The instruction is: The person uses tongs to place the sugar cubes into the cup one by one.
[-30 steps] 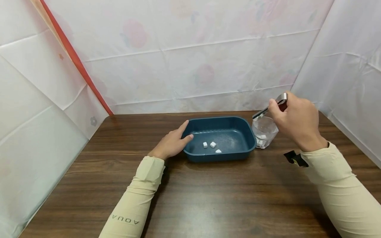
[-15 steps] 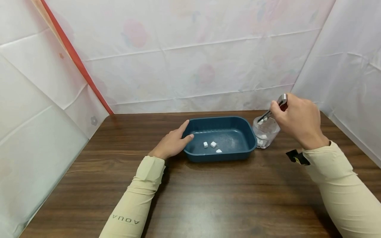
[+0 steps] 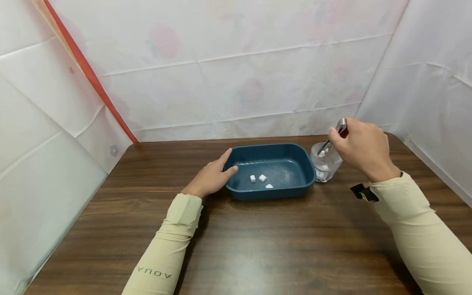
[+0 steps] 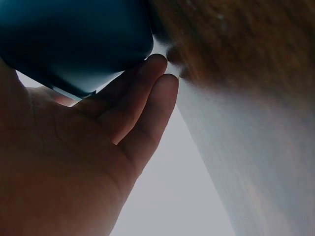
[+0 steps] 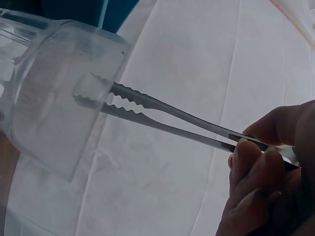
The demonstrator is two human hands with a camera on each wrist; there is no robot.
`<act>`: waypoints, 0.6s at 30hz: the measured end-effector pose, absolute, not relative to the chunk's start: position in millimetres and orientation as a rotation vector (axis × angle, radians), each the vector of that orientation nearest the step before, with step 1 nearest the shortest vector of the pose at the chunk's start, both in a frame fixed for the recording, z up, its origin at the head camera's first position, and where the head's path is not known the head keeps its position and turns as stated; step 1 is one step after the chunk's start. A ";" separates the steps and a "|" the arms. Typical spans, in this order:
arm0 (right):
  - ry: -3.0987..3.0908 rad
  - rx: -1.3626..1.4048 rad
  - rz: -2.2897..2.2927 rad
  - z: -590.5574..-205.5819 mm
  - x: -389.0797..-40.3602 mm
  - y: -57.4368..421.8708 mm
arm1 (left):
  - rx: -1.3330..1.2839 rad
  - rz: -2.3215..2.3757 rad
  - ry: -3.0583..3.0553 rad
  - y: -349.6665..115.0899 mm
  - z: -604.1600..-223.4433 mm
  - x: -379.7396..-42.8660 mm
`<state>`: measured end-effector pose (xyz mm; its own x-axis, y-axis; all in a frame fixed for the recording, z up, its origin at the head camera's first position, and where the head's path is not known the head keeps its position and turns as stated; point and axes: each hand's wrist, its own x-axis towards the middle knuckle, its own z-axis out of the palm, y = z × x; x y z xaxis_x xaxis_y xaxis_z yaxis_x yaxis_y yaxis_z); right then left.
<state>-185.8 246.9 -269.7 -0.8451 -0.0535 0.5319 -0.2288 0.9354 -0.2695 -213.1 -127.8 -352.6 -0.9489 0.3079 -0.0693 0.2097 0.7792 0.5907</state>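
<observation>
My left hand (image 3: pixel 211 176) holds the left end of a dark blue rectangular basin (image 3: pixel 271 194), thumb over the rim and fingers along the outside wall. In the left wrist view two fingers (image 4: pixel 160 96) lie nearly straight by the basin's corner. Inside the basin are white cubes (image 3: pixel 252 178). My right hand (image 3: pixel 365 149) grips a pair of metal tongs (image 5: pixel 184 120) between thumb and fingers. The tongs' toothed tips reach inside the mouth of a clear glass (image 3: pixel 333 164), with a white cube (image 3: pixel 322 154) at the tips. Several more white cubes lie low in the glass.
The glass stands against the basin's right end on a dark wooden table (image 3: pixel 236 246). White patterned sheets (image 3: pixel 221 73) hang behind and at both sides. A black strap piece (image 3: pixel 364 192) sticks out at my right sleeve.
My right hand has lowered and steepened the tongs, so their tips went from the glass's rim down inside it. The left hand and the basin have stayed in place.
</observation>
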 end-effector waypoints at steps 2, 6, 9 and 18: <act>-2.575 0.215 0.436 -270.8 -188.0 244.0 | 0.396 0.900 2.810 -131.0 -353.1 -211.4; -2.605 0.234 0.425 -273.3 -191.1 240.6 | 0.382 0.891 2.810 -135.5 -353.8 -207.6; -2.619 0.238 0.421 -274.4 -193.8 238.9 | 0.377 0.904 2.813 -137.1 -352.8 -205.8; -2.680 0.237 0.447 -283.3 -199.8 242.3 | 0.384 0.893 2.819 -134.9 -354.6 -206.5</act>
